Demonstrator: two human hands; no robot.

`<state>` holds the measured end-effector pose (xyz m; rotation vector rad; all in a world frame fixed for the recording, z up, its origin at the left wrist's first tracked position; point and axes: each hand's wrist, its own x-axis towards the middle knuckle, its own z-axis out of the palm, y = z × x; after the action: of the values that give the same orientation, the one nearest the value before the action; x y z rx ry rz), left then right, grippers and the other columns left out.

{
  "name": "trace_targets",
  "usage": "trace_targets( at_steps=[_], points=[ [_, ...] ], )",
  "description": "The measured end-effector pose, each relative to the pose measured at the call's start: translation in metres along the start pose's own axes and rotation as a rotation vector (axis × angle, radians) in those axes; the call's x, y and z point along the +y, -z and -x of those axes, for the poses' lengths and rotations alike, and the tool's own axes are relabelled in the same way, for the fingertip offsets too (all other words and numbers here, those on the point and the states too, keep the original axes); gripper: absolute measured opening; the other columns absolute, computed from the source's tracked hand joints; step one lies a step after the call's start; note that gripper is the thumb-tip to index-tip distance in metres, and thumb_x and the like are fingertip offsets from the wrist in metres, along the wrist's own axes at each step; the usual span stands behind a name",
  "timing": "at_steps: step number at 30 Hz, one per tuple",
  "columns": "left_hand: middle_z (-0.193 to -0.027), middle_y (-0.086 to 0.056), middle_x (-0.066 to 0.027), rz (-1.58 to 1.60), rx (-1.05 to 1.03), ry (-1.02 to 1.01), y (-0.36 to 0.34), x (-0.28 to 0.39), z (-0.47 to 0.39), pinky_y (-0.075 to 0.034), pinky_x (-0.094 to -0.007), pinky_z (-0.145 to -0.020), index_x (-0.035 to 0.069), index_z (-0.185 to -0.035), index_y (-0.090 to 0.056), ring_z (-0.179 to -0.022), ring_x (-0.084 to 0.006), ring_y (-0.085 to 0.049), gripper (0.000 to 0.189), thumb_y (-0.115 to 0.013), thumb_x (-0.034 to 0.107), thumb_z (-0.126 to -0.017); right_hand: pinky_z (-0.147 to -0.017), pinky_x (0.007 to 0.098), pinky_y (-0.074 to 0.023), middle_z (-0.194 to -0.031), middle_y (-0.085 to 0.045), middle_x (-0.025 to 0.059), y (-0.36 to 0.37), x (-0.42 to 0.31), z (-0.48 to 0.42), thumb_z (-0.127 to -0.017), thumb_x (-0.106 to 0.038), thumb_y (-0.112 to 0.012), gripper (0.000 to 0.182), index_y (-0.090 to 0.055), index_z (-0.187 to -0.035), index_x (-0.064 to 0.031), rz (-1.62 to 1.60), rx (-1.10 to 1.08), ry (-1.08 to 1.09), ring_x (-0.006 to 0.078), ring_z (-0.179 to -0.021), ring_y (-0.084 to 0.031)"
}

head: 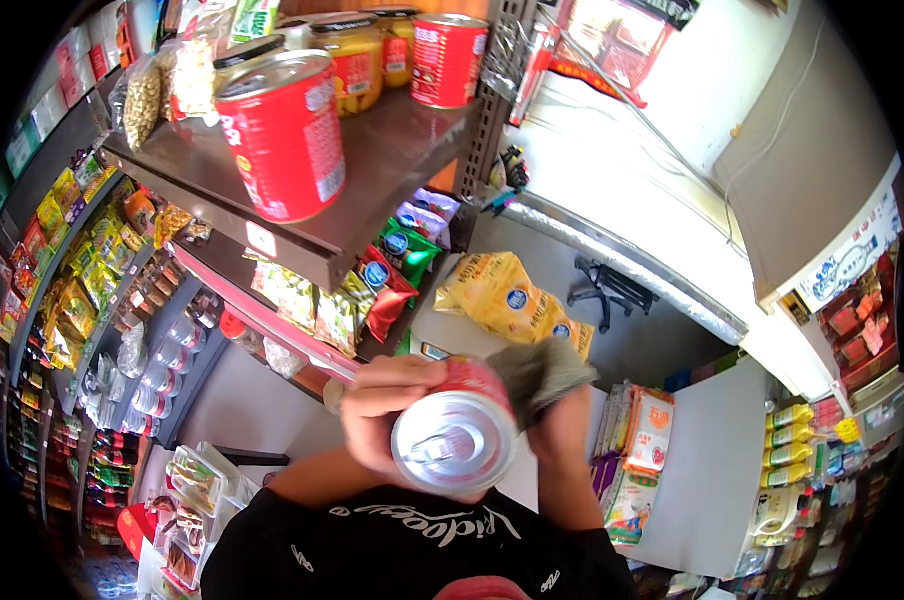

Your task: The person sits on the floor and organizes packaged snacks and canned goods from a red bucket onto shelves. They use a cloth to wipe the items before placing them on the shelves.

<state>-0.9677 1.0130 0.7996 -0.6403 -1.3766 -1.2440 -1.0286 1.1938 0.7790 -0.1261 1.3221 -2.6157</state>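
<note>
A red tin can (459,435) is gripped in my left hand (380,409), its silver pull-tab lid facing up towards me. In my right hand (560,427) I hold a grey-green cloth (538,375), bunched against the can's right side. The fingers of my right hand are partly hidden behind the cloth. Ahead of me, another red can (283,142) stands upright near the front edge of a brown metal shelf (392,180). Farther back on that shelf is a similar red can (449,61), beside glass jars of yellow fruit (350,64).
Under the shelf sit snack bags (388,281). Large yellow bags (508,292) lie beyond my hands. A white panel (699,465) stands right, with packaged goods (643,435) against it. Stocked shelves (84,277) line the left, above plastic bins (196,480). Yellow bottles (789,435) stand far right.
</note>
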Motion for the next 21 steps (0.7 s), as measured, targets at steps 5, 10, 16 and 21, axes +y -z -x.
trace_targets(
  at_steps=[5,10,16,21],
  points=[
    [-0.113,-0.06,-0.0254,0.212,-0.039,0.014,0.077,0.01,-0.016,-0.055,-0.0456,-0.088,-0.003,-0.122,-0.048,-0.101,-0.0339,-0.067,0.086,-0.098,0.033,-0.062,-0.1,0.0468,-0.0453,-0.122,-0.065,0.0184,-0.084,-0.052,-0.103,-0.092,-0.015,-0.055,0.031,-0.061,-0.12,-0.0023,1.047,-0.331,0.884,0.036,-0.112,-0.06],
    [-0.109,-0.059,-0.0212,0.151,-0.019,-0.015,0.114,0.019,-0.021,-0.055,-0.0478,-0.087,-0.001,-0.119,-0.048,-0.097,-0.0347,-0.068,0.075,-0.096,0.027,-0.067,-0.086,0.0504,-0.0487,-0.102,-0.065,0.0242,-0.19,-0.047,-0.192,-0.085,-0.011,-0.054,0.021,-0.063,-0.1,-0.0008,1.176,-0.733,1.163,0.0456,-0.097,-0.06],
    [-0.109,-0.057,-0.018,0.133,-0.018,-0.028,0.13,0.027,-0.027,-0.054,-0.0456,-0.086,0.001,-0.116,-0.048,-0.096,-0.0315,-0.066,0.079,-0.099,0.026,-0.061,-0.068,0.0529,-0.0498,-0.087,-0.068,0.0169,-0.194,-0.057,-0.229,-0.083,-0.01,-0.055,0.012,-0.061,-0.081,-0.0003,1.641,-0.992,1.385,0.0423,-0.077,-0.063],
    [-0.112,-0.056,-0.0149,0.131,-0.046,0.004,0.126,0.033,-0.035,-0.053,-0.0431,-0.087,0.003,-0.118,-0.047,-0.097,-0.0289,-0.065,0.104,-0.106,0.034,-0.039,-0.082,0.0473,-0.0495,-0.101,-0.067,0.0169,-0.199,-0.057,-0.209,-0.087,-0.009,-0.056,0.014,-0.064,-0.095,-0.0013,1.611,-0.998,1.132,0.0393,-0.093,-0.063]
  ],
)
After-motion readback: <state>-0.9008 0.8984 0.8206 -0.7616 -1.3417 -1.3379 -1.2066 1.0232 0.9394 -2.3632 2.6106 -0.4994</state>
